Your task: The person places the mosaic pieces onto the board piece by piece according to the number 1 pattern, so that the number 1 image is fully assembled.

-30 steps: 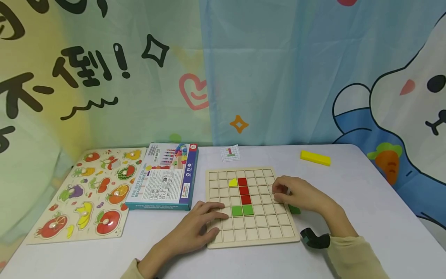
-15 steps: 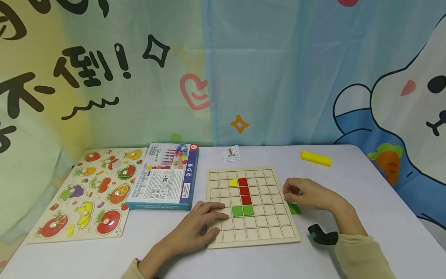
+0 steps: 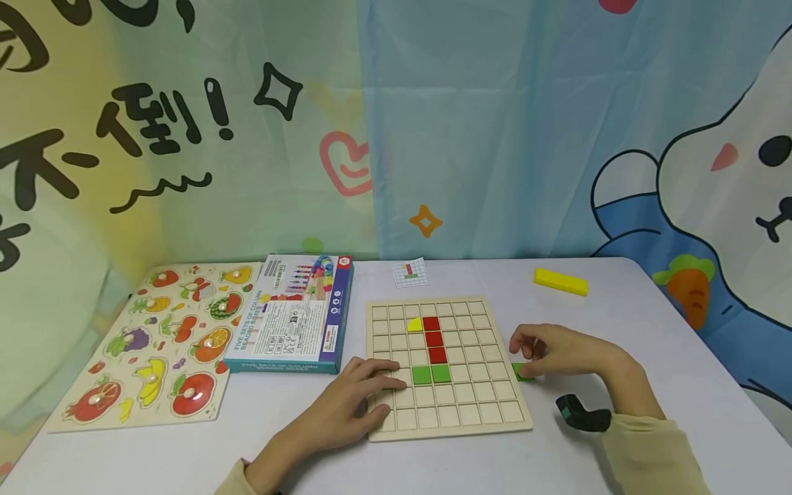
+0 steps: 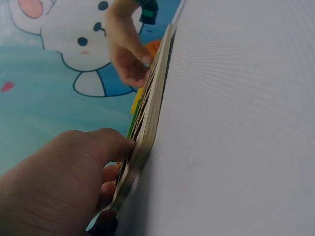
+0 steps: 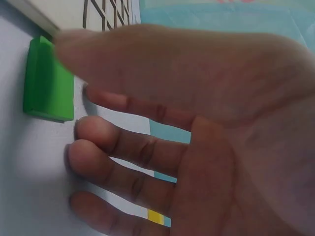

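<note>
A wooden grid board [image 3: 482, 392] lies on the white table. Three red squares [image 3: 434, 339] make a column on it, with a yellow piece [image 3: 413, 324] left of the top one and two green squares [image 3: 430, 374] below. My left hand [image 3: 343, 405] rests on the board's left edge, fingers fairly straight. Just off the right edge lies a green block [image 5: 54, 83], partly hidden in the head view by my right hand [image 3: 566, 352]. That hand's thumb tip overlaps the block in the right wrist view; contact is unclear. Its fingers are loosely bent and apart from the thumb.
Behind the board lies a small pattern card [image 3: 410, 273]. A yellow bar [image 3: 560, 282] sits at the back right. To the left are a printed box [image 3: 287, 320] and a fruit puzzle board [image 3: 204, 405]. A patterned curtain [image 3: 482, 137] hangs behind the table.
My right hand has moved right, off the board's edge, and down to the green block beside it. The left hand and the pieces on the board have stayed put.
</note>
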A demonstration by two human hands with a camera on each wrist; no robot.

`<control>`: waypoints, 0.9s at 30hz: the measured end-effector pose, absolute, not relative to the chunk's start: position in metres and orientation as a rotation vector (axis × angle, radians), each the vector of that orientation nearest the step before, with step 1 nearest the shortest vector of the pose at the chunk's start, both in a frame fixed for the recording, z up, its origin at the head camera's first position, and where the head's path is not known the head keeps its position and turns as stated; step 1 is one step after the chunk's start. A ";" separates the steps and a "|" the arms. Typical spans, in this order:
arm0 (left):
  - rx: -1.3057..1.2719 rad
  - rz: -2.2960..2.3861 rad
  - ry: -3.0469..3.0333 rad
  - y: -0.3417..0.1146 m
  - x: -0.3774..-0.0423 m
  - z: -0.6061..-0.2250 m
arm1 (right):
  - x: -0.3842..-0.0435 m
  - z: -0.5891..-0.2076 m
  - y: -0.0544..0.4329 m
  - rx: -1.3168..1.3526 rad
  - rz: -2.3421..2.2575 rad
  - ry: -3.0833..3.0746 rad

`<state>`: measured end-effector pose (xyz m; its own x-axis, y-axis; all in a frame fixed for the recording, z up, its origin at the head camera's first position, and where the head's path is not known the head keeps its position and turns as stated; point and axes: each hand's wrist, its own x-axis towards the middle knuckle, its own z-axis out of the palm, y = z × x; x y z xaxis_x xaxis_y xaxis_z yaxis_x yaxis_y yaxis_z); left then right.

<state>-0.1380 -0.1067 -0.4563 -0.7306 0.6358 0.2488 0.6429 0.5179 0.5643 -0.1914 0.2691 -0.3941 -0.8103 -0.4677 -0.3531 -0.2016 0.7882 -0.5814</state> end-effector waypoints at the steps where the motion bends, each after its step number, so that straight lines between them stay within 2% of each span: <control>1: -1.149 -1.021 -2.728 -0.107 -0.138 -0.456 | -0.191 -0.394 0.269 -0.501 -0.736 2.478; 27: -1.152 -1.029 -2.722 -0.107 -0.138 -0.457 | -0.190 -0.396 0.260 -0.491 -0.749 2.493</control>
<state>-0.1383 -0.1073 -0.4574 -0.7291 0.6364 0.2520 0.6440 0.5130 0.5676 -0.1896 0.2602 -0.3962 -0.8165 -0.4619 -0.3464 -0.1946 0.7850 -0.5881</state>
